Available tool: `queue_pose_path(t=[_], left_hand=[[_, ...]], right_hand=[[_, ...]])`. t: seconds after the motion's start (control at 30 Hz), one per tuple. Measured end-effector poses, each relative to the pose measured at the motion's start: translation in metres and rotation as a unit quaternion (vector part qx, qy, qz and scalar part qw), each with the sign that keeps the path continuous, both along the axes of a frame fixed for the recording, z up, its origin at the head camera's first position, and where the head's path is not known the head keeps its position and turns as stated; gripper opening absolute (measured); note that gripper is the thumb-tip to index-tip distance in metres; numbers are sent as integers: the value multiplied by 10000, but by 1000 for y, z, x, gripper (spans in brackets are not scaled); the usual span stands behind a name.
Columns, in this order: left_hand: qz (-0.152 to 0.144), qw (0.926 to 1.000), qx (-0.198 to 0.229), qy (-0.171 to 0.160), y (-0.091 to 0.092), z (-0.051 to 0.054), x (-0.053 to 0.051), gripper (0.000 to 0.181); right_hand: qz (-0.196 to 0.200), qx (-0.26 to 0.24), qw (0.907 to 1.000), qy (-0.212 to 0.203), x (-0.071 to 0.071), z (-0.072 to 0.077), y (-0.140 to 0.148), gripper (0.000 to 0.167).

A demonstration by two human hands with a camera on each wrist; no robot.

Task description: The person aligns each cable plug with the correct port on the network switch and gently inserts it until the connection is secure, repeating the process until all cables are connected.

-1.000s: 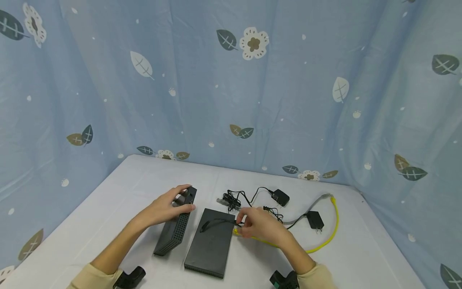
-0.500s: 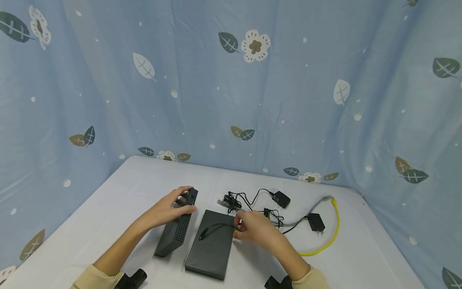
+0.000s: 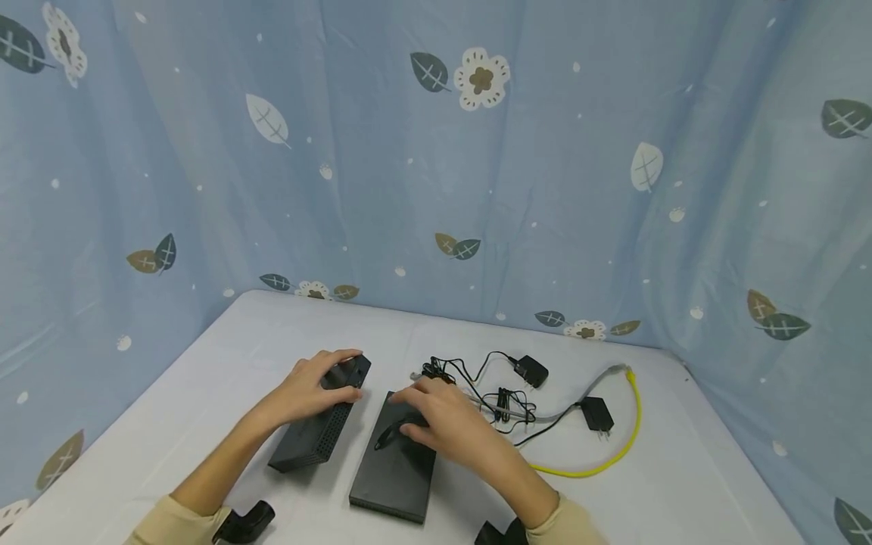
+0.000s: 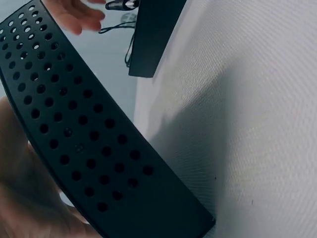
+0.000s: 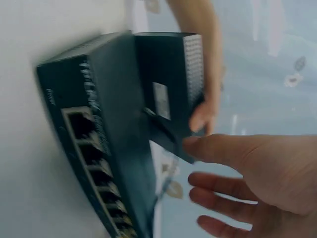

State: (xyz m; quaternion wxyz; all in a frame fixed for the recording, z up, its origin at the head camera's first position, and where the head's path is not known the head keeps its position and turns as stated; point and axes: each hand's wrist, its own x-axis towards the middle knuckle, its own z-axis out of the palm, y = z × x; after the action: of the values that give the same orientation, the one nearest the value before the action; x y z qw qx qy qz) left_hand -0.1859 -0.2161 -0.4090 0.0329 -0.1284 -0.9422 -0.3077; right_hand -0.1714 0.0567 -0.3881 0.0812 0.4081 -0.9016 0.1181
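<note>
My left hand (image 3: 306, 390) grips a black box with a perforated side (image 3: 309, 435) by its far end, thumb on one side and fingers on the other. The box stands tilted, its lower end close to the white table. Beside it lies a flat black network switch (image 3: 391, 484), whose row of ports (image 5: 94, 153) shows in the right wrist view. My right hand (image 3: 453, 424) is over the far part of the switch, fingers apart and holding nothing. Beneath it, a black cable's plug (image 3: 386, 439) is over the switch's top. The right hand hides part of this cable.
A yellow network cable (image 3: 599, 471) curves at the right, near a grey cable (image 3: 599, 376). Two black power adapters (image 3: 530, 372) (image 3: 596, 415) and bundled black cords (image 3: 507, 405) lie behind the switch. A patterned blue curtain (image 3: 436, 166) hangs behind the table.
My right hand has left the yellow cable at the switch's edge and moved left over the switch, fingers spreading. The perforated box has tipped lower, its near end shifting left.
</note>
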Motion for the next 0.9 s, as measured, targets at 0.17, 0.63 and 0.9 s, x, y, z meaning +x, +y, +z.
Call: queue_pose_path(t=[0.17,0.63,0.9], left_hand=[[235,9997,-17,-46,1,2,0,67],[671,9966,-307,353,-15,-8,-5,66],[711,9956,-489,358,-13,-4,-2,66]], right_hand=[[387,-52,9984,404,-3,-11,-9,20],[167,-1114,9928,-414,-20,-1,12,17],[61,-1891,9813,-360,-27,13,31,17]])
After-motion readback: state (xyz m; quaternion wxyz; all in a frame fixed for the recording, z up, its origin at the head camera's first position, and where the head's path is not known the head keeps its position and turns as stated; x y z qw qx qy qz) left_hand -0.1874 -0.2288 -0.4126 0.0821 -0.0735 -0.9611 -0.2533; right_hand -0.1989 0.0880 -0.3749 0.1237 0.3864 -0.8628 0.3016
